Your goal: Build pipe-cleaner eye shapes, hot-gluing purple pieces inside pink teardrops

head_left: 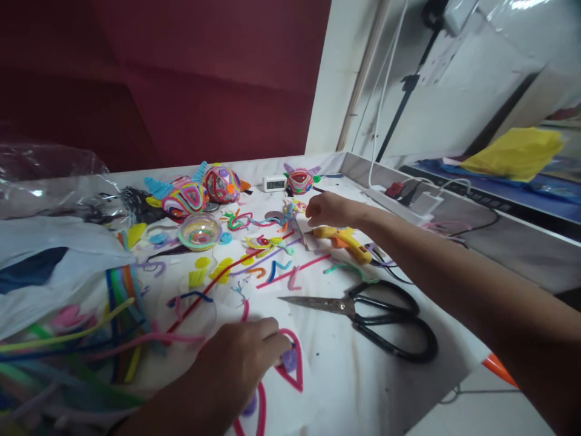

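One pink pipe-cleaner outline (262, 404): just on the near side of the left hand (245, 351).
Left hand: fingers bent down at a purple disc (289, 361) inside a second pink outline (299, 366); pinching or pressing, I cannot tell.
Black-handled scissors (342, 306): right of the left hand.
Yellow glue gun (348, 240): just on the near side of the right hand (323, 209).
Right hand: curled; its grip is hidden.
Digital clock (275, 184): beyond it, to the left.

Dim, cool light leaves the left hand (247, 351) dark. Glare whitens the plastic (535, 18) upper right; edges stretch, and lower-left pipe cleaners (84, 370) blur.
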### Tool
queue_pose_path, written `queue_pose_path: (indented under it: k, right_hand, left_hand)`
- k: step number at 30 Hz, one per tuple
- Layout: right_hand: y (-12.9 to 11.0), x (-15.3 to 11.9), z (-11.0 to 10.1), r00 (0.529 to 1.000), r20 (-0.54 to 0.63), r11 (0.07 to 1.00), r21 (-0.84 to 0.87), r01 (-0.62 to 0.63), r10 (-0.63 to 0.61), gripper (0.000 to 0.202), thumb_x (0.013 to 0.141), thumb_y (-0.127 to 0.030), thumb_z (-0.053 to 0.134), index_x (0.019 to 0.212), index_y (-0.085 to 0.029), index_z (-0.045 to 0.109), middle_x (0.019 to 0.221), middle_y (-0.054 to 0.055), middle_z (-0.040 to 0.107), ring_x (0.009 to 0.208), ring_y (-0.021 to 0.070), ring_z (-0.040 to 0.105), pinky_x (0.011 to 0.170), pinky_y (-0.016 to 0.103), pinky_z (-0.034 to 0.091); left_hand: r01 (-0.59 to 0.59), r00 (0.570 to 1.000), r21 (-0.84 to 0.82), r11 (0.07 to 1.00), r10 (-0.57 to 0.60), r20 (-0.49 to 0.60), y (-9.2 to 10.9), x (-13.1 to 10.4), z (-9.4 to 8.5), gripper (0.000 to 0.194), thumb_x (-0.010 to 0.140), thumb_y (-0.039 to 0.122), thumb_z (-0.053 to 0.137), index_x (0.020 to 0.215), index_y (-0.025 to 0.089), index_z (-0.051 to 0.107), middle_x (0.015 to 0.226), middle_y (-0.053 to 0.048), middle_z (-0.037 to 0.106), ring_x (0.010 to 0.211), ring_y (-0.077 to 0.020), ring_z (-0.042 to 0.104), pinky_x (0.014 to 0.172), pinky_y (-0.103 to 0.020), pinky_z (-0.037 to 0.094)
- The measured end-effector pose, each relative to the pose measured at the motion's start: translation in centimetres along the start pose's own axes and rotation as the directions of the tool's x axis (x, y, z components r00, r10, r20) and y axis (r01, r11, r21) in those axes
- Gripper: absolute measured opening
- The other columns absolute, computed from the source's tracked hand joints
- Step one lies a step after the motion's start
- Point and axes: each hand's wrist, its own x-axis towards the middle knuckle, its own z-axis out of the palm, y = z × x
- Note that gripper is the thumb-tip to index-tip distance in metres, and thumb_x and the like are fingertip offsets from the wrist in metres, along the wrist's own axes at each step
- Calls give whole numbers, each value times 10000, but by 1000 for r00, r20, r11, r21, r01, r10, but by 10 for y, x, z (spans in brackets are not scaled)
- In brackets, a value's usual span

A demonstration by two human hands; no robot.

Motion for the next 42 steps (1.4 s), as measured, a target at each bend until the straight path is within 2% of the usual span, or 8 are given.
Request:
queue_pose_path:
  k: [8,13,16,20,23,27,37,42]
  right_hand:
    - [-8,-76,42,989,4,982,121,143,-145,44,823,-156,658,866,-153,650,818,-4,681,731,134,634,687,292,515]
    - [-4,-90,50,986,-47,975,148,168,-162,202,774,-64,564,840,-204,693,821,-10,735,748,140,664,682,221,477]
    - [7,-94,43,990,-112,990,98,100,-89,221,830,-103,516,899,-227,686,886,-1,739,793,157,669,710,236,472]
    - [30,-93,37,968,-208,988,-41,-150,138,172,921,-282,520,959,-182,655,978,80,697,872,205,647,788,341,477]
    - [46,-87,39,953,-157,956,-98,-277,260,262,915,-404,575,1020,-171,632,1021,59,665,890,188,635,810,399,508]
    - [58,-76,44,943,-35,939,-83,-333,331,275,925,-384,579,1115,-189,613,1111,57,646,920,179,639,802,388,538]
    - [60,-58,36,901,17,887,170,-430,434,309,916,-387,590,1141,-177,611,1158,54,629,973,219,633,814,400,539]
    - [56,-75,20,911,-22,826,431,-362,411,267,937,-396,556,1029,-153,617,950,29,653,744,134,629,657,307,536]
  left_hand:
    - [11,999,5,1000,-11,34,3,-1,-7,275,871,45,462,994,229,625,884,-3,614,760,-148,584,638,-231,405]
    - [21,999,1,1000,-21,47,2,-1,-6,298,843,23,473,986,234,629,870,3,615,748,-144,586,614,-229,385]
    - [18,999,-7,1000,-17,34,2,-1,-5,276,862,32,470,967,229,632,863,3,613,747,-141,582,614,-227,375]
    - [20,999,2,1000,-20,26,2,-1,-5,262,871,26,463,924,225,624,857,8,616,738,-140,575,610,-228,362]
    - [6,1000,13,1000,-6,21,3,0,-5,260,843,18,481,920,225,618,849,12,610,719,-139,573,594,-235,354]
    - [14,999,17,1000,-14,36,4,1,-7,254,862,31,463,906,222,625,840,6,605,729,-138,582,598,-233,366]
    - [9,998,23,1000,-10,57,2,1,-7,281,835,21,459,949,225,615,852,1,606,736,-146,591,599,-233,379]
    - [-1,999,-1,1000,1,40,-3,0,-1,283,859,39,466,986,243,617,867,3,612,745,-149,589,615,-234,387]
